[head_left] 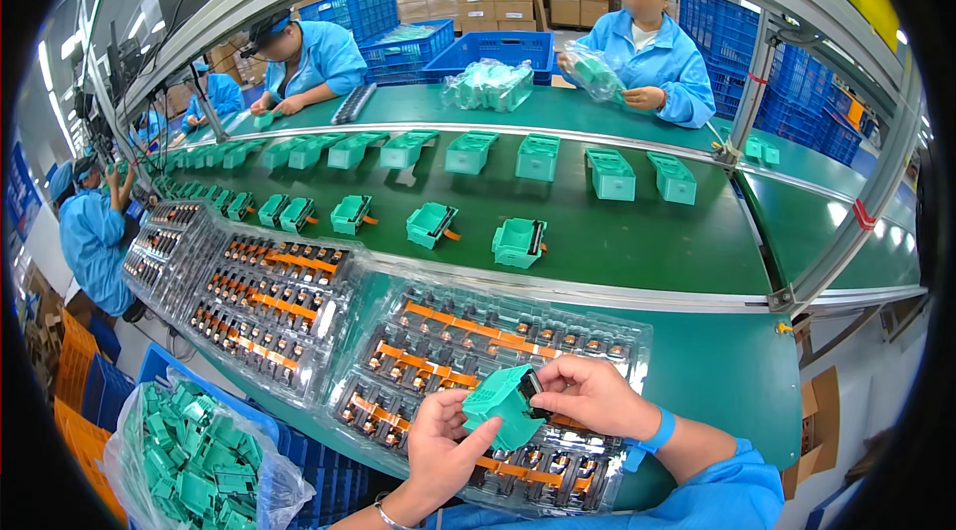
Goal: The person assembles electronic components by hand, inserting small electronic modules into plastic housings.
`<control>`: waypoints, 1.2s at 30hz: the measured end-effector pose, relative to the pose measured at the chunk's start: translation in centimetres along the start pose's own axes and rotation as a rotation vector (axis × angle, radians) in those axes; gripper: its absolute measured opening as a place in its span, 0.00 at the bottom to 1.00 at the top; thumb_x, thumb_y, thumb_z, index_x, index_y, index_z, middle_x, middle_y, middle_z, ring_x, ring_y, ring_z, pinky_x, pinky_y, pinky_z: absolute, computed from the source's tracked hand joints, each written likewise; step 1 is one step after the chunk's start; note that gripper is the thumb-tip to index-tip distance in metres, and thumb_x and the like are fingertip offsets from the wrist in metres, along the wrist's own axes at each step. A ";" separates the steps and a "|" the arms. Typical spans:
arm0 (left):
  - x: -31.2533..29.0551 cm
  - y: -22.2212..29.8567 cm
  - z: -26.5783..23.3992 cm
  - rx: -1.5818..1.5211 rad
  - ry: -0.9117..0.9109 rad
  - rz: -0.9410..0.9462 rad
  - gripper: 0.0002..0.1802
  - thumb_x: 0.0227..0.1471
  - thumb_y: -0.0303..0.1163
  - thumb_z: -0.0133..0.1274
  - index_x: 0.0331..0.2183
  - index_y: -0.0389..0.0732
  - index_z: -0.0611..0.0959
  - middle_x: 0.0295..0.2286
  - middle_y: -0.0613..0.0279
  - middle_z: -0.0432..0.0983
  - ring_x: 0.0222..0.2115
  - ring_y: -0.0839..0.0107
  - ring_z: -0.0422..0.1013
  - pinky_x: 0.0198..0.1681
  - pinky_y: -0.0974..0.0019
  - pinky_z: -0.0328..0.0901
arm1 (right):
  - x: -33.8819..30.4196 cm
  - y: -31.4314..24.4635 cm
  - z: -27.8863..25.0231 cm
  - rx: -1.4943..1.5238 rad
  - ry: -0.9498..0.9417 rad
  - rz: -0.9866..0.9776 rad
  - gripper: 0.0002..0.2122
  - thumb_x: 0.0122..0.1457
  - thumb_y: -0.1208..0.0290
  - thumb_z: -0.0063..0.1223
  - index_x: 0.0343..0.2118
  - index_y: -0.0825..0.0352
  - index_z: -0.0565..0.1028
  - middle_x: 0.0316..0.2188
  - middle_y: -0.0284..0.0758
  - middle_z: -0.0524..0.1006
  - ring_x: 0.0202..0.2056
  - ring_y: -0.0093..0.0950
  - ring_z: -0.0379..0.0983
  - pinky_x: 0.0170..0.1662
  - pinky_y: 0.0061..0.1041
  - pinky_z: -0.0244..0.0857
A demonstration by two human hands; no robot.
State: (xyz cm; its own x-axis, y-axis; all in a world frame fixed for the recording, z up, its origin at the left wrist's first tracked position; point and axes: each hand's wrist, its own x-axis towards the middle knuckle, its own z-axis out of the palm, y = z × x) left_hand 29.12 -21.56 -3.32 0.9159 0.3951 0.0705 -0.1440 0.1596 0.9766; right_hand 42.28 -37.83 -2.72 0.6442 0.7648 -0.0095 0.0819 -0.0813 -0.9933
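Observation:
My left hand [443, 445] is closed around a teal-green plastic housing [498, 412], thumb along its near side. On the housing's right side sits a small black part [533, 389], pinched by the fingers of my right hand [593, 398]. Where the black part meets the housing, my fingers partly cover it. Both hands are above a clear plastic tray [637, 333], which holds rows of black parts with orange flat ribbons [423, 367]. A blue band circles my right wrist.
Beyond the tray, green housings [518, 243] stand in two rows on a green conveyor [597, 231]. More clear trays [334, 296] lie to the left. A bag of green housings [194, 450] is at lower left. Co-workers [647, 57] work across the line, under a metal frame [832, 241].

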 end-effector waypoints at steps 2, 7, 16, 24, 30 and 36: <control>-0.1 0.2 0.1 0.002 -0.001 -0.007 0.21 0.46 0.20 0.57 0.41 0.33 0.65 0.36 0.53 0.72 0.36 0.72 0.72 0.38 0.72 0.69 | 0.0 -0.4 -0.2 0.002 -0.060 0.120 0.09 0.53 0.79 0.55 0.37 0.70 0.71 0.32 0.33 0.74 0.32 0.17 0.72 0.34 0.16 0.69; 0.0 0.1 0.7 -0.040 -0.019 -0.029 0.21 0.46 0.21 0.57 0.41 0.33 0.65 0.36 0.54 0.73 0.36 0.72 0.71 0.37 0.72 0.69 | -0.2 -0.5 -0.6 0.062 -0.034 0.097 0.08 0.53 0.74 0.57 0.32 0.70 0.71 0.23 0.30 0.72 0.24 0.16 0.70 0.26 0.17 0.68; 0.2 -0.3 -0.1 -0.053 -0.071 -0.099 0.21 0.50 0.22 0.53 0.44 0.34 0.63 0.41 0.53 0.69 0.41 0.70 0.69 0.43 0.67 0.67 | 0.5 0.4 -1.1 0.117 -0.039 0.106 0.07 0.50 0.79 0.58 0.29 0.69 0.71 0.26 0.30 0.73 0.28 0.17 0.72 0.28 0.18 0.69; -4.1 2.7 -5.2 0.128 0.000 0.189 0.19 0.52 0.17 0.46 0.47 0.34 0.66 0.45 0.52 0.68 0.44 0.67 0.69 0.46 0.65 0.66 | 5.6 0.2 -10.2 0.057 0.619 0.034 0.05 0.49 0.76 0.54 0.25 0.65 0.68 0.21 0.29 0.69 0.23 0.20 0.69 0.22 0.24 0.72; -9.9 8.7 -13.6 0.997 0.441 0.551 0.13 0.43 0.17 0.54 0.35 0.35 0.77 0.36 0.53 0.75 0.37 0.64 0.73 0.40 0.67 0.67 | 11.2 6.2 -14.7 0.045 0.641 0.200 0.05 0.53 0.73 0.52 0.24 0.65 0.68 0.18 0.27 0.64 0.19 0.19 0.63 0.20 0.24 0.69; -15.5 13.7 -24.2 1.483 0.696 0.190 0.18 0.39 0.21 0.57 0.37 0.38 0.76 0.36 0.52 0.74 0.41 0.56 0.69 0.45 0.59 0.64 | 13.4 8.6 -14.9 0.179 0.480 0.238 0.06 0.55 0.71 0.51 0.31 0.67 0.71 0.21 0.29 0.68 0.23 0.22 0.67 0.27 0.24 0.67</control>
State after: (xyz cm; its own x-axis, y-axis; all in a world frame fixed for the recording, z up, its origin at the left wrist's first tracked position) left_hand 3.92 -3.59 4.08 0.5354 0.6771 0.5049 0.6092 -0.7237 0.3244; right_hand 62.92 -37.79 -9.64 0.9061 0.3589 -0.2240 -0.2116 -0.0742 -0.9745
